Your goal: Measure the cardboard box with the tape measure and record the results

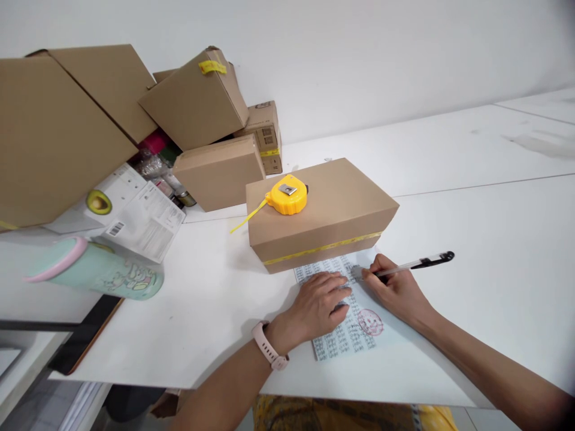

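Note:
My right hand (399,293) is closed around a pen (417,264) with a clear barrel and black cap end, its tip down at the paper. The sheet of paper (332,347) is pale blue, covered in columns of small dark writing, with a round red stamp (371,322) near its lower right. Flat on the sheet's left part rests my left hand (321,302), fingers stretched out; a pink watch is on that wrist. Just beyond the hands a brown cardboard box (327,209) covers the sheet's far edge. On the box lies a yellow tape measure (288,195), its blade sticking out a little.
Several cardboard boxes (193,102) are piled at the back left against the wall. A mint-green tumbler (112,272) with a pink rim and a white carton (139,209) with an avocado picture stand left. The white table's front edge (188,386) runs near my body.

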Motion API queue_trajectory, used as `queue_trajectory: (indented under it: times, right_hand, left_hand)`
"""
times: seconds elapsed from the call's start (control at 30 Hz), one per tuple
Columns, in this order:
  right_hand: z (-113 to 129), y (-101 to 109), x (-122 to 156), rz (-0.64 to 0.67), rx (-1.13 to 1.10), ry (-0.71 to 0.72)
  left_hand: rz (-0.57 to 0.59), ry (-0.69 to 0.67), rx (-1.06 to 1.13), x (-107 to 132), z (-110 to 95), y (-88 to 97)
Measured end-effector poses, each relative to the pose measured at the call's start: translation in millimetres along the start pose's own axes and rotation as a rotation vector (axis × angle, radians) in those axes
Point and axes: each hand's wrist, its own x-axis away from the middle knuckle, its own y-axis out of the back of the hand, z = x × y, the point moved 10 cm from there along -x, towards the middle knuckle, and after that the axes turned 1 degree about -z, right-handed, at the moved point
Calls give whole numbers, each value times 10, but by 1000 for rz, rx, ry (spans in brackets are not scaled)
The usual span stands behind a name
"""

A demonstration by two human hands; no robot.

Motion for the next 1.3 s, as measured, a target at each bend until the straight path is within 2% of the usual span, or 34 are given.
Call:
queue_trajectory:
  times: [0.4,1.3]
  right_hand:
    - [-20,33,3,-14,-13,-46]
    - [3,6,6,-4,-8,-30]
  left_hand:
    - [-19,-6,-10,5,-16,32]
    - [0,5,-4,8,-3,9]
